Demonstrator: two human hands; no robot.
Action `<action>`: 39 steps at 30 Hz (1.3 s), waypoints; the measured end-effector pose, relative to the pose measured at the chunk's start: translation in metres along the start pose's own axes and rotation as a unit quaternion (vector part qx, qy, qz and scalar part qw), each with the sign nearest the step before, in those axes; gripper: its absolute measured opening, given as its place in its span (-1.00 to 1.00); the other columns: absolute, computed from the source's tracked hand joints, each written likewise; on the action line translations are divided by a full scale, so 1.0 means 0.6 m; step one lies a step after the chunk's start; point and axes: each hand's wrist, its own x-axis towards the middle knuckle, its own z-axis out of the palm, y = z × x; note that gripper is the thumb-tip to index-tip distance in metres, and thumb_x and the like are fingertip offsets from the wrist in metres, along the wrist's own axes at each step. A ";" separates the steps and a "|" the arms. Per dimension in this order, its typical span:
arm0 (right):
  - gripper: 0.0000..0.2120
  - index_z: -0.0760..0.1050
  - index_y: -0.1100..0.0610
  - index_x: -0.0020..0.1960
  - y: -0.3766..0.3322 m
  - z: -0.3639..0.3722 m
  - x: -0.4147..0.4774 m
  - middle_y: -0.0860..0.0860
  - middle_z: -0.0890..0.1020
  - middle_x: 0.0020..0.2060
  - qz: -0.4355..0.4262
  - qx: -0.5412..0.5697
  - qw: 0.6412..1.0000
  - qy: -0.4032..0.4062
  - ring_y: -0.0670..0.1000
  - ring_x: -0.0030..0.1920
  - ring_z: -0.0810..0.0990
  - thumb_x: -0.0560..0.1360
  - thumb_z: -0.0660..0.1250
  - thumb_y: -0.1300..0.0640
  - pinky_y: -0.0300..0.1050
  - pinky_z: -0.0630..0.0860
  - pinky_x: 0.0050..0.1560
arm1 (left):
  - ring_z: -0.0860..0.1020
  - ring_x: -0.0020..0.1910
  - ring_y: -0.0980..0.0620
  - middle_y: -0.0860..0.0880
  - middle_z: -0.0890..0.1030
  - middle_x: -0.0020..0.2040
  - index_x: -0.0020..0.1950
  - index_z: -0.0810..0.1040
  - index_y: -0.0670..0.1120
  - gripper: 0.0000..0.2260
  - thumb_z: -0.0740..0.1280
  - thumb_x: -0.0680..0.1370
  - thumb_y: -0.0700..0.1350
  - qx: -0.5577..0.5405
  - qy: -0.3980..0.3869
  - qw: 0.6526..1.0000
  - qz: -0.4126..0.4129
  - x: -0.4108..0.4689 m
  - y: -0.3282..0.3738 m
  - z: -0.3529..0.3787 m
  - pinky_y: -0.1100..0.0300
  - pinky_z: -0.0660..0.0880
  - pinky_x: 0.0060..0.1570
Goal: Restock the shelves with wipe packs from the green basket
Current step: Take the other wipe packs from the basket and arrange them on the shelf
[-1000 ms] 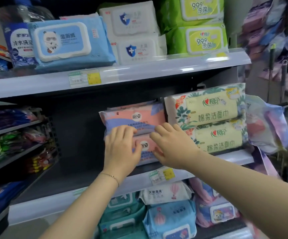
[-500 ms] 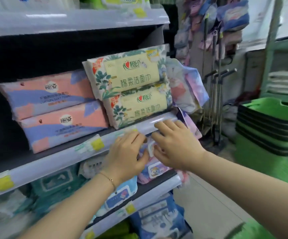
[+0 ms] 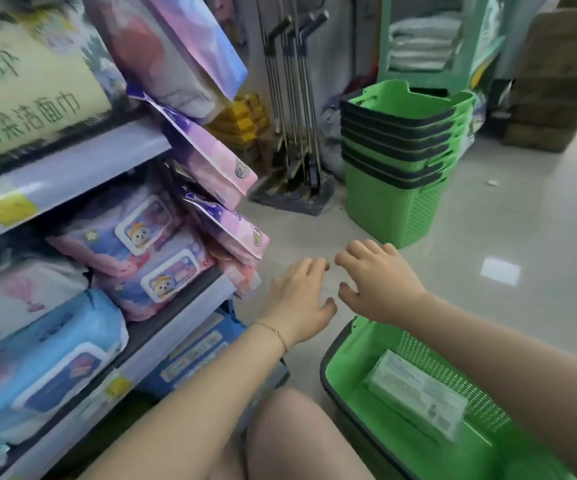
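One wipe pack (image 3: 418, 396) lies flat in the green basket (image 3: 346, 368) at lower right, its long axis running from upper left to lower right along the mesh wall, with bare basket floor on its left. Both hands hover empty over the floor between shelf (image 3: 72, 174) and basket: the left hand (image 3: 299, 299) and right hand (image 3: 379, 284) side by side, fingers loosely spread, holding nothing. A stack of about six green baskets (image 3: 398, 161) stands farther off, open floor around it.
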 end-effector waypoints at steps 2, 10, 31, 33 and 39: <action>-0.66 0.44 0.11 0.14 0.024 0.039 -0.027 0.06 0.49 0.01 0.041 0.017 0.998 -0.046 0.16 0.06 0.47 0.44 0.25 -0.03 0.03 0.36 0.04 | 0.41 0.23 -0.10 -0.03 0.39 0.27 0.30 0.30 -0.06 -0.55 0.30 0.47 0.04 -0.044 -0.062 0.997 -0.018 0.013 0.020 0.057 -0.05 0.43 0.14; -0.61 0.36 0.11 0.25 0.102 0.185 -0.129 0.07 0.46 0.14 0.157 0.036 0.971 -0.178 0.12 0.19 0.41 0.50 0.22 -0.05 0.00 0.34 0.17 | 0.39 0.29 -0.10 -0.09 0.35 0.36 0.41 0.23 -0.07 -0.45 0.29 0.50 0.10 -0.032 -0.257 0.966 -0.004 0.036 0.074 0.214 -0.07 0.43 0.19; -0.35 0.20 0.03 0.43 0.146 0.479 -0.319 0.09 0.38 0.27 0.436 0.172 0.781 -0.413 0.17 0.29 0.34 0.41 0.37 0.01 0.23 0.36 0.30 | 0.48 0.00 0.09 0.03 0.46 0.11 0.31 0.36 0.02 -0.69 0.26 0.57 -0.02 -0.185 -0.340 0.922 0.018 0.085 0.038 0.281 0.09 0.51 0.05; -0.36 0.23 0.03 0.41 0.143 0.492 -0.315 0.08 0.38 0.26 0.430 0.189 0.785 -0.405 0.14 0.27 0.33 0.40 0.39 0.04 0.16 0.38 0.29 | 0.51 -0.03 0.07 0.03 0.47 0.10 0.30 0.36 0.03 -0.69 0.26 0.57 0.00 -0.184 -0.349 0.919 0.018 0.087 0.038 0.284 0.05 0.53 0.03; -0.33 0.18 0.00 0.37 0.143 0.524 -0.320 0.12 0.28 0.26 0.445 0.195 0.777 -0.400 0.14 0.26 0.30 0.36 0.41 0.20 0.12 0.46 0.23 | 0.44 -0.20 0.18 0.05 0.46 0.08 0.28 0.37 0.01 -0.70 0.27 0.57 0.00 -0.169 -0.376 0.911 0.025 0.085 0.040 0.297 0.16 0.46 -0.12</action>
